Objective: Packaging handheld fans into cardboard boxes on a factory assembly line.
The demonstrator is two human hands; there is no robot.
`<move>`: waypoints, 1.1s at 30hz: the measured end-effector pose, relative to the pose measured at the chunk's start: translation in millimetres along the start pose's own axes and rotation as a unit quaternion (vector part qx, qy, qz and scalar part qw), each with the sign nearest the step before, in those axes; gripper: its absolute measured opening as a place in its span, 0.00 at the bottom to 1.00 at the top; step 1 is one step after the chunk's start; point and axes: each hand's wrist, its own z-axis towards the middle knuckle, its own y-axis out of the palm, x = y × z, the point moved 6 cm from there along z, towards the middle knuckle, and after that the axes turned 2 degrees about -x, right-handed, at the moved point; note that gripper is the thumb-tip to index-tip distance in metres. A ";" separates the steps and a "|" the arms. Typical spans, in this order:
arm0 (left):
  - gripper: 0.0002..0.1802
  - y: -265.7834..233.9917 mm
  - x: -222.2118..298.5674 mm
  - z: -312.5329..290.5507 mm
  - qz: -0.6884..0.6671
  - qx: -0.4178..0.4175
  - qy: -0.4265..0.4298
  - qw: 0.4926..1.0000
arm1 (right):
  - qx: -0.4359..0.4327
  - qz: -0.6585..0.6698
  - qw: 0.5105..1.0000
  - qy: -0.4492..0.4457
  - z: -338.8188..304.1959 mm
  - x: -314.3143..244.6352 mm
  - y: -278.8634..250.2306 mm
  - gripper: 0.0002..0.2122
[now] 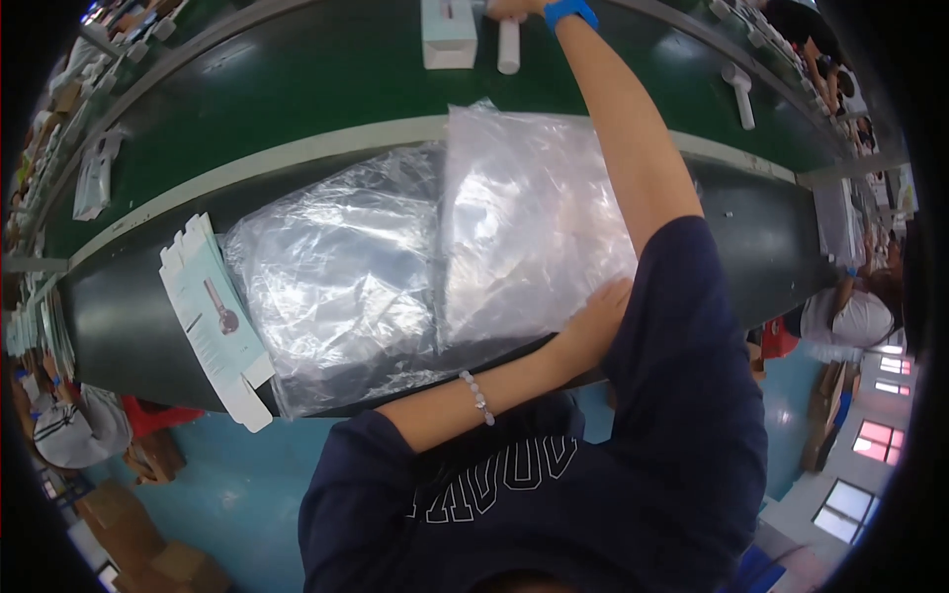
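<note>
White, smooth and shaped like a round stick, the plastic-looking tool [508,49] sits at the far side, on the long dark green belt [326,89]. The right hand [514,9] is at its top end. The top edge cuts off much of this hand, so I cannot tell how far open its grip is, or if it has hold of the tool.

I think this is the step of getting the tool. The next move seems to call for a sure hold and a lift back over the bags.

Just left of the tool is a white cardboard box [449,49] with straight sides. A gap shows between them, but it is small, so a sideways swing could bump the box. To the right, the belt has lots of room, up to another white tool with a round head [739,89].

Closer in, a pale raised rail [297,155] runs along the belt. The tool should go up over it. Next comes the shiny black counter [766,252]. Two big clear, crinkly plastic bags, a left bag [336,282] and a pinkish right bag [524,217], fill its middle.

The left hand [595,321] is at the near edge of the right bag. A sleeve hides part of it, so I cannot tell how open its grip is or if it holds anything.

A flat pale green carton [217,321] lies beside the left bag. Bare counter shows at both ends.
</note>
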 end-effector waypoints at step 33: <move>0.08 -14.4 18.7 31.1 0.192 -0.018 -0.078 0.978 | 0.400 0.761 0.431 0.273 -595.9 -213.7 17.7 0.23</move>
